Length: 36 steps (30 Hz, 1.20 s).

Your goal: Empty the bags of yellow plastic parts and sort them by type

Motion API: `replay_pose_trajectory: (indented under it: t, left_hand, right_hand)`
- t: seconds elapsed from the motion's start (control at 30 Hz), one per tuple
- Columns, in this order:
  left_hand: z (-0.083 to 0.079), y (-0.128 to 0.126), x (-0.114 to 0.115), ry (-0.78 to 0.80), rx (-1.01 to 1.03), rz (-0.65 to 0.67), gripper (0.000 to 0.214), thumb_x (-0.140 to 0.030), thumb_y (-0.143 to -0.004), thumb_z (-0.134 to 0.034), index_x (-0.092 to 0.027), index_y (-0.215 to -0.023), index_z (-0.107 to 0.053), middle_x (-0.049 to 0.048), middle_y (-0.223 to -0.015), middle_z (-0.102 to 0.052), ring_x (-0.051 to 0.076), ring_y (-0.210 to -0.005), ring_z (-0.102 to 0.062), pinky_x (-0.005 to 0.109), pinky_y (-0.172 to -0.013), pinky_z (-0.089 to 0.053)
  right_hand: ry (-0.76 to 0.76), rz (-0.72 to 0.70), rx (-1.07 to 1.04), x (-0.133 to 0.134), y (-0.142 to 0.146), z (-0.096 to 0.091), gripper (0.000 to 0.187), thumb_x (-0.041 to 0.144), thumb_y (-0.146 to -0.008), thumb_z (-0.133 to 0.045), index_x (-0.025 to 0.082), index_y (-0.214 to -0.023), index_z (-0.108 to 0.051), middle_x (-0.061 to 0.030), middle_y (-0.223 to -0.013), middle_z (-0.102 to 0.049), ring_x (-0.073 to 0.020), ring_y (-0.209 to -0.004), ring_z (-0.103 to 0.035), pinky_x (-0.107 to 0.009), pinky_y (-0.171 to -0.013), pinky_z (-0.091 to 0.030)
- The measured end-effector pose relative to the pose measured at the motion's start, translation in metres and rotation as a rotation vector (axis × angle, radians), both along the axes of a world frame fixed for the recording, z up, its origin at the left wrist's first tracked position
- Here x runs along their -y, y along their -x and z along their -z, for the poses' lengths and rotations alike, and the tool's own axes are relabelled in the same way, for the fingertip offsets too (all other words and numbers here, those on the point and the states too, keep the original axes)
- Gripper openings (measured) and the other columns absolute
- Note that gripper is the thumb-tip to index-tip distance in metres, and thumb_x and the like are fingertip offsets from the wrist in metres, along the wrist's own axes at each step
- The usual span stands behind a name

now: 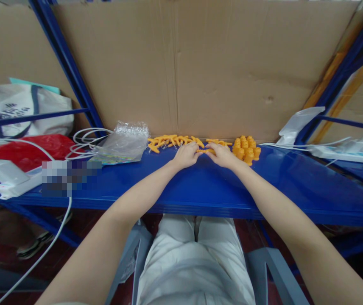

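My left hand [186,156] and my right hand [223,156] meet over the middle of the blue table, fingertips close together. Both pinch a small orange piece [205,151] that bridges the short gap between them; its exact shape is too small to make out. Behind my left hand lies a spread of orange branched pieces [168,139], with thin metallic-looking bits among them. A few more slim orange pieces [218,141] lie just beyond my right hand. To the right of that hand stands a tight cluster of chunky orange figures [245,148].
The blue table [200,190] backs onto a cardboard panel [181,67]. Clear plastic bags [126,142], coiled white cables [87,140], a red bag [44,148] and a white power strip [19,184] occupy the left. Another power strip [350,153] is at right.
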<state>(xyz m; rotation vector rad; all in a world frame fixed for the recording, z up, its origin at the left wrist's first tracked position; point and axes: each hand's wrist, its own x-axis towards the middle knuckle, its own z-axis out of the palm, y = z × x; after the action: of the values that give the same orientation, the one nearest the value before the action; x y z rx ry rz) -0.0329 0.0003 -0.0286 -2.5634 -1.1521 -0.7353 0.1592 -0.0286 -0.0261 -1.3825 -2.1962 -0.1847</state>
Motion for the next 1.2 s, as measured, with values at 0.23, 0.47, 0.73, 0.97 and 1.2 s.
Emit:
replay_pose_trajectory:
  t: [0.23, 0.47, 0.73, 0.97, 1.2]
  left_hand:
    - [-0.001, -0.003, 0.003, 0.013, -0.029, -0.043, 0.020, -0.029, -0.098, -0.052, -0.016, -0.099, -0.068, 0.0116, -0.108, -0.071, 0.024, -0.102, -0.067, 0.033, -0.086, -0.052]
    - [-0.002, -0.002, 0.006, 0.047, -0.013, -0.054, 0.023, -0.030, -0.099, -0.050, -0.016, -0.101, -0.068, 0.0120, -0.110, -0.070, 0.025, -0.105, -0.068, 0.032, -0.086, -0.052]
    - [-0.006, -0.002, 0.010, 0.075, -0.042, -0.066, 0.023, -0.030, -0.099, -0.051, -0.014, -0.101, -0.068, 0.0135, -0.111, -0.070, 0.025, -0.108, -0.067, 0.033, -0.089, -0.051]
    - [-0.006, -0.002, 0.011, 0.088, -0.039, -0.065, 0.021, -0.030, -0.098, -0.052, -0.016, -0.099, -0.068, 0.0118, -0.111, -0.071, 0.024, -0.107, -0.067, 0.032, -0.088, -0.052]
    - [-0.005, -0.003, 0.009, 0.096, -0.019, -0.064, 0.021, -0.029, -0.099, -0.052, -0.016, -0.101, -0.068, 0.0119, -0.110, -0.071, 0.025, -0.107, -0.068, 0.032, -0.087, -0.053]
  right_hand:
    - [-0.038, 0.008, 0.087, 0.007, 0.001, -0.008, 0.029, 0.024, -0.094, -0.056, 0.020, -0.121, -0.065, -0.0148, -0.127, -0.069, -0.0326, -0.122, -0.061, -0.051, -0.100, -0.044]
    - [-0.105, 0.014, 0.152, 0.012, 0.003, -0.008, 0.029, 0.024, -0.093, -0.053, 0.020, -0.120, -0.065, -0.0160, -0.125, -0.068, -0.0328, -0.122, -0.058, -0.048, -0.097, -0.041]
    - [0.009, 0.035, 0.140, 0.010, 0.004, -0.008, 0.035, 0.028, -0.101, -0.040, 0.017, -0.120, -0.067, -0.0168, -0.125, -0.070, -0.0315, -0.118, -0.063, -0.048, -0.097, -0.043]
    - [0.003, 0.019, 0.161, 0.008, 0.003, -0.008, 0.030, 0.027, -0.099, -0.048, 0.019, -0.117, -0.070, -0.0147, -0.121, -0.072, -0.0309, -0.118, -0.063, -0.046, -0.096, -0.043]
    - [-0.083, 0.043, 0.214, 0.012, 0.003, -0.008, 0.025, 0.024, -0.095, -0.053, 0.020, -0.115, -0.067, -0.0155, -0.122, -0.069, -0.0321, -0.118, -0.059, -0.045, -0.094, -0.039]
